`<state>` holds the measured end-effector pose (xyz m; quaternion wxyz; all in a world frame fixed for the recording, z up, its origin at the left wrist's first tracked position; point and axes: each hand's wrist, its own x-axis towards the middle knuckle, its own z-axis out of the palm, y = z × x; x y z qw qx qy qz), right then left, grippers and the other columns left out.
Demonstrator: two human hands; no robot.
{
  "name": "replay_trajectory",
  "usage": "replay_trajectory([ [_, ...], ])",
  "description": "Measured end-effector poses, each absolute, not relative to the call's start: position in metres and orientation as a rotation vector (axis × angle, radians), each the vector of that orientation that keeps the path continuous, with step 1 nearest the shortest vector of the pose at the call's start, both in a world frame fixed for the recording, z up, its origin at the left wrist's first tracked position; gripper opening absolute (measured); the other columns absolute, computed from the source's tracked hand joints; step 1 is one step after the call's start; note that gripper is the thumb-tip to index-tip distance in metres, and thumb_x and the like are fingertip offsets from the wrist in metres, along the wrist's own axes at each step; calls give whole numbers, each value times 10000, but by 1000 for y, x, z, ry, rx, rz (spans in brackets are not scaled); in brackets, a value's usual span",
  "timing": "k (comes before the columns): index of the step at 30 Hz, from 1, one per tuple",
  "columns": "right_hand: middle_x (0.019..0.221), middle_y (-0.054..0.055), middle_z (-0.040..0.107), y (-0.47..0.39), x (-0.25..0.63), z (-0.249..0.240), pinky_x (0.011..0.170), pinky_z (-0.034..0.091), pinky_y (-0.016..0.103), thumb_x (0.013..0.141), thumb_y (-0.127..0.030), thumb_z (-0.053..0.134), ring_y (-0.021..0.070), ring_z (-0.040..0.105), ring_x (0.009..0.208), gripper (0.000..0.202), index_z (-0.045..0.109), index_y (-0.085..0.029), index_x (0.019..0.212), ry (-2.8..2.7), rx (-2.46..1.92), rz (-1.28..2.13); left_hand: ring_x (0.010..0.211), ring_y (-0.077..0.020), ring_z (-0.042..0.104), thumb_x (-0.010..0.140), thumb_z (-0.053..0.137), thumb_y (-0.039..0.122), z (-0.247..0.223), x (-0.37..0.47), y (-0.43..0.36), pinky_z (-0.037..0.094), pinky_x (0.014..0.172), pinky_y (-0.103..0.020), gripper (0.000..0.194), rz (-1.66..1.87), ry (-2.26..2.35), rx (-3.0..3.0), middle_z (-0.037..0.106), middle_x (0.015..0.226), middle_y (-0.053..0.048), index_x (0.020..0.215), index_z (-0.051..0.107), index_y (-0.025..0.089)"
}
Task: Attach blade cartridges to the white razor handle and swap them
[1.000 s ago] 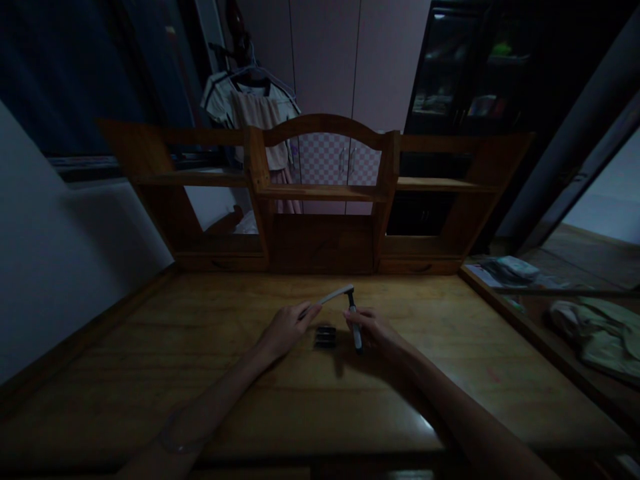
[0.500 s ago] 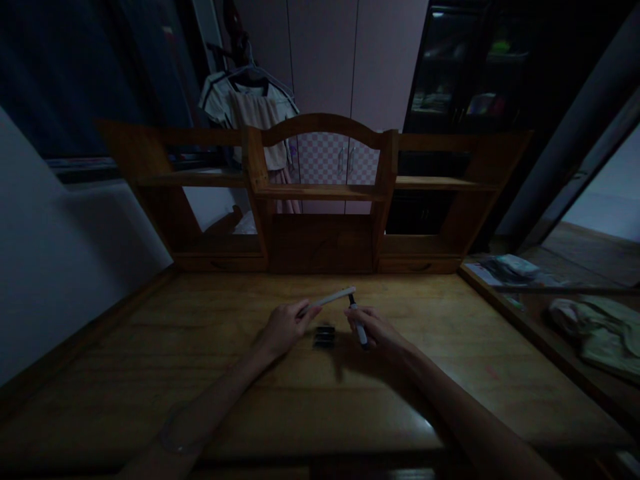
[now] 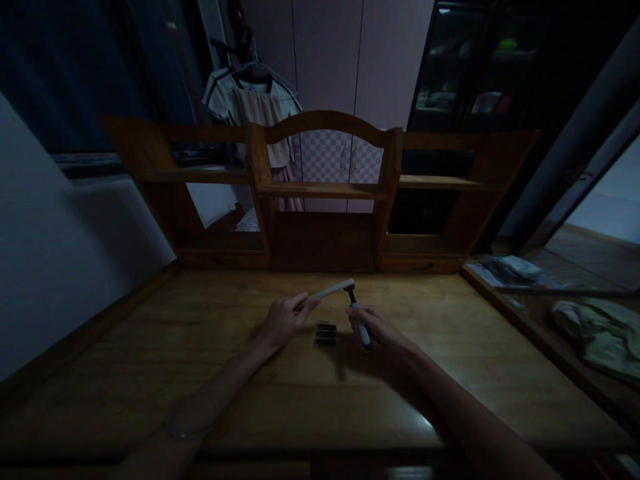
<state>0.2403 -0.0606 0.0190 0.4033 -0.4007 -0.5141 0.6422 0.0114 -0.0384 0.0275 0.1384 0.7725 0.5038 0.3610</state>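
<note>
In the head view, my left hand [image 3: 287,321] is closed around the near end of a slender pale bar [image 3: 330,291], which slants up to the right. My right hand [image 3: 375,327] grips a white handle with a dark neck and a dark lower end [image 3: 362,328]. The neck's top meets the bar's far end; whether they are joined or only touching I cannot tell. Below and between both hands, several small black strips [image 3: 326,335] lie side by side on the wooden desk [image 3: 240,400]. Their kind is too dim to make out.
A wooden shelf unit [image 3: 323,191] with drawers stands along the desk's back edge. A white wall [image 3: 75,247] borders the left side. Off the right edge lie a pale cloth [image 3: 605,333] and a plastic-wrapped bundle [image 3: 517,268]. Clothes on a hanger [image 3: 255,107] hang behind the shelf.
The bar's far end and the dark neck have risen slightly, and more of the neck shows. Both hands keep their grips. The camera view has shifted a little.
</note>
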Motion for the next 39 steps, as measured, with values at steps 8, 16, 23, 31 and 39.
replay_trajectory([
  [8, 526, -55, 391, -61, 240, 19, 347, 263, 192, 767, -506, 616, 55, 336, 388, 373, 485, -175, 659, -1293, -1013, 1600, 543, -105, 435, 907, 378, 489, 29, 13, -40, 274, 546, -225, 412, 1017, 1452, 2235, 500, 595, 21, 719, 560, 171],
  [16, 502, -54, 390, -58, 241, 18, 354, 280, 195, 769, -489, 616, 60, 353, 381, 366, 474, -180, 635, -1283, -985, 1633, 572, -131, 491, 909, 360, 501, 25, 11, -35, 292, 556, -233, 435, 971, 1530, 2176, 578, 643, -5, 739, 597, 178],
  [23, 506, -66, 380, -59, 240, 19, 340, 314, 199, 769, -506, 608, 63, 343, 377, 367, 472, -184, 657, -1276, -982, 1640, 567, -109, 440, 897, 391, 507, 26, 14, -40, 276, 544, -220, 445, 971, 1368, 2200, 516, 606, 19, 721, 590, 150],
  [31, 469, -74, 378, -56, 240, 16, 317, 344, 202, 771, -496, 610, 66, 339, 343, 361, 461, -190, 652, -1228, -948, 1685, 569, -120, 459, 895, 389, 514, 21, 17, -37, 287, 559, -232, 453, 974, 1420, 2203, 565, 632, 2, 749, 627, 158],
  [39, 484, -66, 394, -54, 241, 13, 305, 334, 205, 782, -478, 609, 70, 355, 343, 347, 471, -188, 652, -1229, -944, 1658, 578, -137, 488, 896, 379, 517, 24, 18, -41, 290, 568, -238, 443, 954, 1499, 2204, 584, 643, -19, 764, 630, 177],
])
